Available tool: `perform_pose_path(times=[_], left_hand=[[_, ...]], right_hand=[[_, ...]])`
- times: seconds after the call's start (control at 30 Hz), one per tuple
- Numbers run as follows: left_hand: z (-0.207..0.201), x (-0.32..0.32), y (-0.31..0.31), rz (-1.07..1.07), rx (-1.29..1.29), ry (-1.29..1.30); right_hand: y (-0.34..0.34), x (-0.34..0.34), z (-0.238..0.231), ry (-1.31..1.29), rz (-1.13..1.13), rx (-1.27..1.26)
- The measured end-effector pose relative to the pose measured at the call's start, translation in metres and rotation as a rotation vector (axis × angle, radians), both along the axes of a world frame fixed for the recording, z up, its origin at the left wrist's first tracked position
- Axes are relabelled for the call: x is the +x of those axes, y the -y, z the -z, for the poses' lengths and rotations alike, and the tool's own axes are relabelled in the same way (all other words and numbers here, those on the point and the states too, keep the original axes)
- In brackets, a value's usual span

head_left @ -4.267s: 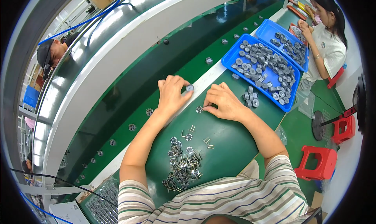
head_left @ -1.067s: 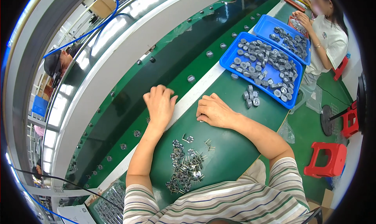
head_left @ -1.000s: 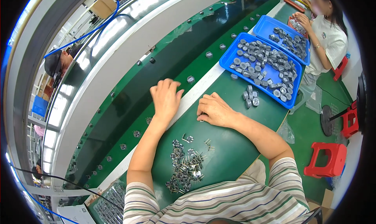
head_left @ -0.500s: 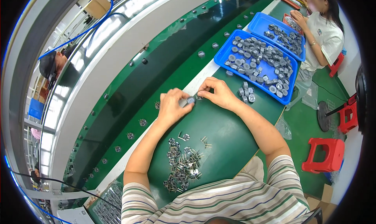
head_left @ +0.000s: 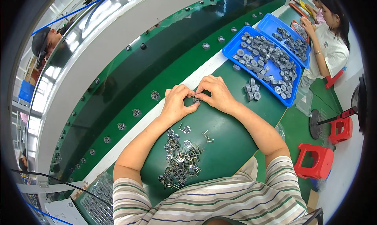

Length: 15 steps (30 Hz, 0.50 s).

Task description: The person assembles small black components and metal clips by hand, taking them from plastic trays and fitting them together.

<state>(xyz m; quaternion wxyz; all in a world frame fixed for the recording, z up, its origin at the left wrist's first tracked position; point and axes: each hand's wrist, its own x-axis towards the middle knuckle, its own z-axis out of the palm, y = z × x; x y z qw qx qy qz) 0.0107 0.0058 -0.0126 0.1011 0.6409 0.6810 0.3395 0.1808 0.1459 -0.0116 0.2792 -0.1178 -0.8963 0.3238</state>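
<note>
So our bench is a green tabletop [head_left: 227, 142], with a dark belt [head_left: 129, 73] running past at 10 o'clock. Blue tray [head_left: 255, 79] of grey round parts [head_left: 260, 62] sits at 2, loose heap of pinned metal bits [head_left: 180, 162] at 6. Our left hand [head_left: 175, 104] and right hand [head_left: 215, 93] meet mid-dial: right fingertips clamped on one small piece [head_left: 196, 100], left ones right up against it, can't tell if gripping. We'd call this step two-handed fiddling with that piece; the next move probably calls for steady, light fingertips. It looks dark with silvery flecks, mostly covered by fingers.
</note>
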Motion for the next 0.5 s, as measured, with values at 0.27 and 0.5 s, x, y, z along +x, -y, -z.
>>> perform_pose_path(times=[0.27,0.5], left_hand=[[0.002,0.002,0.0,0.008,0.016,0.014],[-0.019,-0.024,-0.002,-0.176,0.113,-0.198]], right_hand=[[0.001,0.002,0.002,0.069,0.024,0.02],[-0.025,0.025,-0.015,0.076,0.509,0.582]])
